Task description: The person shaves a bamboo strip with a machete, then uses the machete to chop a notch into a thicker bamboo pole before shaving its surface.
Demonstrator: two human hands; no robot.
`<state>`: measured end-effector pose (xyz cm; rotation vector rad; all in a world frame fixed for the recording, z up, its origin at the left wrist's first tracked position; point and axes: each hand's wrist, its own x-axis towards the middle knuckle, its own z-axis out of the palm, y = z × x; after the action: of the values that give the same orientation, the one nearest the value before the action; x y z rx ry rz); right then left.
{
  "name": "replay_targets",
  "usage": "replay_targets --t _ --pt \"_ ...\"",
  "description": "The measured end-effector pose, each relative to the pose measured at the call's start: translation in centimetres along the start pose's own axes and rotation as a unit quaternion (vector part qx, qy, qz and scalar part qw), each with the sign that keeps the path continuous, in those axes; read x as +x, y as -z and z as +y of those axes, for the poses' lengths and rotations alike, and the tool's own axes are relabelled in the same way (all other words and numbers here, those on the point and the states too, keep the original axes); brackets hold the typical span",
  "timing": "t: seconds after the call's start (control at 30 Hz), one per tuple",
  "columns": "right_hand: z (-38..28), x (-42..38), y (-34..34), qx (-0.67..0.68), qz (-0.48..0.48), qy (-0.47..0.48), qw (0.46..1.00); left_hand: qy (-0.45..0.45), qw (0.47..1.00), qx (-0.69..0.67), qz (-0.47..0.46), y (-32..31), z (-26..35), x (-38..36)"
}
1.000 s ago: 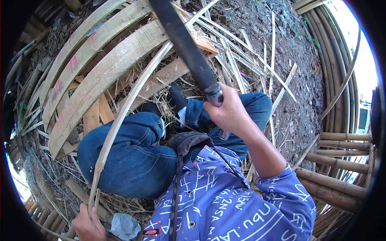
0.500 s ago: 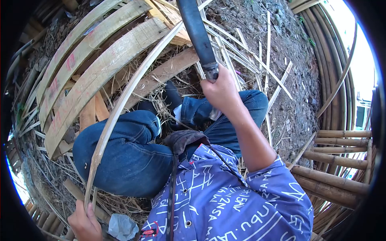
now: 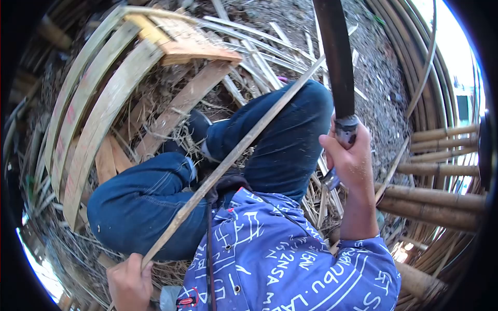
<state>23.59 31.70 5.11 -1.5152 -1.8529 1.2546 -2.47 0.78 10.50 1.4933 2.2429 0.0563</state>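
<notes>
My right hand [image 3: 350,153] is wrapped round the handle of a machete [image 3: 337,62], whose long dark blade points up and away from me. At the lower left, my left hand [image 3: 130,282] pinches one end of a long, thin bamboo strip [image 3: 228,161]. The strip runs diagonally across my crossed legs, over the right knee [image 3: 306,111], with its far end close to the machete blade. Blue jeans and a purple printed shirt [image 3: 275,254] lie beneath it. The machete is to the right of the strip.
A wooden slatted crate [image 3: 104,109] stands at the front left. Split bamboo strips [image 3: 264,67] and shavings are scattered over the gravelly ground. Stacked bamboo poles [image 3: 389,67] line the right side, with a bamboo frame [image 3: 430,205] near my right elbow.
My right hand has moved right and slightly down with the machete. The bamboo strip has swung from lying along the crate to crossing my lap, and my left hand has shifted slightly right.
</notes>
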Motion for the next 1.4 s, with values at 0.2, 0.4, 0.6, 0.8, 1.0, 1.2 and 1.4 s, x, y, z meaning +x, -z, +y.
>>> replay_targets --t 0.2,0.4,0.6,0.8,1.0,1.2,1.4 --pt "5.5 -2.1 4.8 -0.034 0.1 -0.056 0.993 -0.018 0.996 -0.046 -0.069 -1.5 1.4 3.1" --pt "7.7 -1.0 4.0 -0.113 0.098 -0.069 0.986 0.005 0.999 -0.042 -0.015 -0.8 1.5 3.9" --pt "7.9 0.7 3.1 -0.164 0.142 -0.048 0.975 0.002 0.996 -0.079 -0.04 -1.4 0.6 3.6" --pt "8.1 2.4 2.3 -0.164 0.163 -0.058 0.971 0.053 0.996 -0.037 -0.054 -1.5 -0.2 3.2" --pt "7.1 1.8 2.0 -0.151 0.12 -0.046 0.98 0.046 0.998 -0.041 -0.014 -2.3 -0.8 3.5" --pt "6.0 0.7 2.1 -0.166 0.096 -0.053 0.98 0.051 0.998 -0.029 -0.008 -2.6 -0.8 3.5" --pt "6.1 -0.1 1.3 -0.148 0.011 0.002 0.989 0.057 0.998 -0.016 -0.001 -2.6 -1.1 3.1"
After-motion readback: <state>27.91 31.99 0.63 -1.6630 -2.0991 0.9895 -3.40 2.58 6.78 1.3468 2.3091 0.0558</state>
